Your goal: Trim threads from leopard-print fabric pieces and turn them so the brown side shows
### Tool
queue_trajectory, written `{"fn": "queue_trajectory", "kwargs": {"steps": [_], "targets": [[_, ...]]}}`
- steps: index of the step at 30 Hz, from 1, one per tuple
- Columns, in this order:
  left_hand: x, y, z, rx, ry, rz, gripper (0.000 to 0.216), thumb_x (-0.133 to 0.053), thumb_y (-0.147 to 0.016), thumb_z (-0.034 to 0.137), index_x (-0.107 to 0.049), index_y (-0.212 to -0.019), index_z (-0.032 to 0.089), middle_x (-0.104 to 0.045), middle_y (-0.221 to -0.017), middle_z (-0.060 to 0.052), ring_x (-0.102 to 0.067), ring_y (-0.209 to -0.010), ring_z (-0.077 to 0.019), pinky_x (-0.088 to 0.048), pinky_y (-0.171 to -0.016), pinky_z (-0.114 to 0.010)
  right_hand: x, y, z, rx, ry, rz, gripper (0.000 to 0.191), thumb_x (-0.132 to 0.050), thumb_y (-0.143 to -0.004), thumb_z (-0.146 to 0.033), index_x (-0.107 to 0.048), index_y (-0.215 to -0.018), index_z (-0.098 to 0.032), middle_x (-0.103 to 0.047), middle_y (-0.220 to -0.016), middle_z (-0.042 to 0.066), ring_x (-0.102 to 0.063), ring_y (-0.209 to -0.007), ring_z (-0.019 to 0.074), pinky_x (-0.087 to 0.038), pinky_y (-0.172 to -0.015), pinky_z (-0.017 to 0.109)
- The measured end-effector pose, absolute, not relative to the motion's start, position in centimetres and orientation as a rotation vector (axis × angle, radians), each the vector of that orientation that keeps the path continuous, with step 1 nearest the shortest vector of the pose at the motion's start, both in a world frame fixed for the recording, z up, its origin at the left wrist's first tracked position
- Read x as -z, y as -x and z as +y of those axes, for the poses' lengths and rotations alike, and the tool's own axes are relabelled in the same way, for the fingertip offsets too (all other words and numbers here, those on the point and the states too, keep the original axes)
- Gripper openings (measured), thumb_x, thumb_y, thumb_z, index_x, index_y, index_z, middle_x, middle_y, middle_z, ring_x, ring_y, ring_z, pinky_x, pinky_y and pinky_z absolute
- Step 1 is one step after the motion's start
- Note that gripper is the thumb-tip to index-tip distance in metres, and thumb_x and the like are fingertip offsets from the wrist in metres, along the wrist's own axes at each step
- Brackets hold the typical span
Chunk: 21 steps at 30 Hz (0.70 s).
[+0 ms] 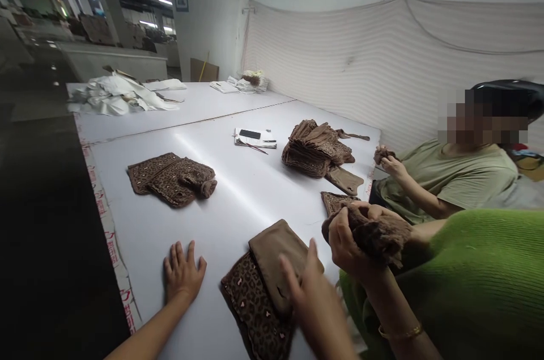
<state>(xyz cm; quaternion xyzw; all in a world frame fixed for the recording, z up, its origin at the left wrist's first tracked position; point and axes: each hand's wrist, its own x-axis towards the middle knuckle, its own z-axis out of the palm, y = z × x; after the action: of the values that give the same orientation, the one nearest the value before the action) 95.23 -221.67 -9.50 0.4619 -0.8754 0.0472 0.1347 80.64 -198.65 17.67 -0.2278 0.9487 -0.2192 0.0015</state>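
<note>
My left hand [183, 272] lies flat on the white table with its fingers spread, holding nothing. Slightly blurred, my right hand [317, 303] is over the right edge of a plain brown fabric piece [276, 255], fingers apart; I cannot tell whether it touches the cloth. That piece, which has a small slit, partly covers a leopard-print fabric piece [255, 309] with pale pink spots. Farther off on the left, several leopard-print pieces [172, 177] lie overlapped, one end bunched up.
Close on my right, a co-worker in a green knit top [476, 269] handles a fuzzy brown piece [378, 232]. Beyond sits another person [467, 173]. A tall brown fabric stack [314, 147], a phone [250, 134] on papers and white cloth [123, 93] occupy the table [229, 207].
</note>
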Motion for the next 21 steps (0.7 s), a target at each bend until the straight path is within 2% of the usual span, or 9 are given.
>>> {"fn": "queue_trajectory", "kwargs": {"steps": [2, 4, 6, 8, 10, 14, 16, 18, 21], "targets": [[9.5, -95.2, -221.7, -0.131, -1.337, -2.535, 0.052, -0.049, -0.080, 0.032, -0.048, -0.127, 0.012, -0.036, -0.137, -0.023, -0.028, -0.130, -0.0336, -0.020, -0.104, -0.049, -17.7, -79.4, -196.5, 0.781, 0.869, 2.929, 0.052, -0.028, -0.092, -0.043, -0.040, -0.132, -0.013, -0.044, -0.136, 0.014, -0.025, -0.133, 0.0263, -0.022, -0.106, 0.049], [9.5, -95.2, -221.6, -0.125, -1.337, -2.535, 0.051, -0.048, -0.080, 0.031, -0.048, -0.127, 0.012, -0.036, -0.137, -0.024, -0.027, -0.130, -0.0336, -0.020, -0.104, -0.049, -18.2, -77.9, -194.5, 0.877, 0.940, 2.885, 0.051, -0.026, -0.092, -0.045, -0.037, -0.134, -0.019, -0.045, -0.135, 0.011, -0.034, -0.128, 0.0256, -0.029, -0.102, 0.050], [9.4, -95.2, -221.6, -0.120, -1.341, -2.536, 0.051, -0.048, -0.080, 0.031, -0.048, -0.127, 0.012, -0.036, -0.137, -0.023, -0.027, -0.130, -0.0333, -0.020, -0.104, -0.049, -18.6, -76.8, -193.0, 0.982, 0.947, 2.838, 0.053, -0.009, -0.093, -0.043, -0.025, -0.140, -0.023, -0.047, -0.131, 0.011, -0.051, -0.112, 0.0239, -0.045, -0.087, 0.046], [9.3, -95.2, -221.5, -0.116, -1.349, -2.534, 0.050, -0.047, -0.081, 0.031, -0.048, -0.128, 0.012, -0.036, -0.137, -0.023, -0.027, -0.130, -0.0330, -0.020, -0.104, -0.049, -18.8, -76.2, -192.2, 1.069, 0.946, 2.788, 0.054, 0.001, -0.092, -0.037, -0.011, -0.142, -0.024, -0.049, -0.126, 0.013, -0.060, -0.088, 0.0204, -0.051, -0.068, 0.038], [9.2, -95.2, -221.4, -0.118, -1.358, -2.528, 0.051, -0.048, -0.081, 0.030, -0.048, -0.128, 0.012, -0.036, -0.137, -0.022, -0.028, -0.130, -0.0331, -0.020, -0.104, -0.049, -18.6, -76.2, -191.9, 1.110, 0.962, 2.759, 0.053, -0.001, -0.092, -0.035, -0.002, -0.143, -0.023, -0.052, -0.118, 0.014, -0.059, -0.071, 0.0179, -0.051, -0.055, 0.033], [9.1, -95.2, -221.3, -0.135, -1.365, -2.526, 0.049, -0.048, -0.081, 0.030, -0.050, -0.126, 0.013, -0.038, -0.135, -0.022, -0.029, -0.129, -0.0328, -0.021, -0.104, -0.048, -17.3, -76.9, -192.2, 1.084, 1.010, 2.807, 0.055, 0.003, -0.089, -0.029, 0.009, -0.144, -0.025, -0.058, -0.100, 0.013, -0.057, -0.060, 0.0201, -0.047, -0.043, 0.033], [9.0, -95.1, -221.3, -0.146, -1.364, -2.528, 0.049, -0.048, -0.081, 0.030, -0.049, -0.127, 0.013, -0.039, -0.136, -0.021, -0.029, -0.129, -0.0324, -0.021, -0.104, -0.048, -16.8, -77.1, -192.3, 1.008, 1.070, 2.846, 0.057, 0.002, -0.088, -0.025, 0.000, -0.145, -0.029, -0.061, -0.100, 0.010, -0.061, -0.069, 0.0216, -0.051, -0.049, 0.037], [9.0, -95.1, -221.3, -0.160, -1.365, -2.535, 0.050, -0.049, -0.080, 0.031, -0.049, -0.127, 0.014, -0.038, -0.136, -0.021, -0.029, -0.130, -0.0324, -0.020, -0.104, -0.048, -16.5, -76.9, -192.3, 0.879, 1.174, 2.878, 0.056, -0.009, -0.088, -0.026, -0.028, -0.141, -0.031, -0.063, -0.106, 0.006, -0.060, -0.098, 0.0236, -0.053, -0.073, 0.044], [8.8, -95.1, -221.3, -0.193, -1.386, -2.563, 0.050, -0.049, -0.080, 0.032, -0.048, -0.128, 0.014, -0.039, -0.136, -0.021, -0.030, -0.129, -0.0321, -0.020, -0.104, -0.047, -16.4, -76.1, -192.3, 0.645, 1.352, 2.889, 0.046, -0.028, -0.084, -0.025, -0.063, -0.113, -0.027, -0.064, -0.111, 0.002, -0.027, -0.133, 0.0240, -0.024, -0.110, 0.050]]}}
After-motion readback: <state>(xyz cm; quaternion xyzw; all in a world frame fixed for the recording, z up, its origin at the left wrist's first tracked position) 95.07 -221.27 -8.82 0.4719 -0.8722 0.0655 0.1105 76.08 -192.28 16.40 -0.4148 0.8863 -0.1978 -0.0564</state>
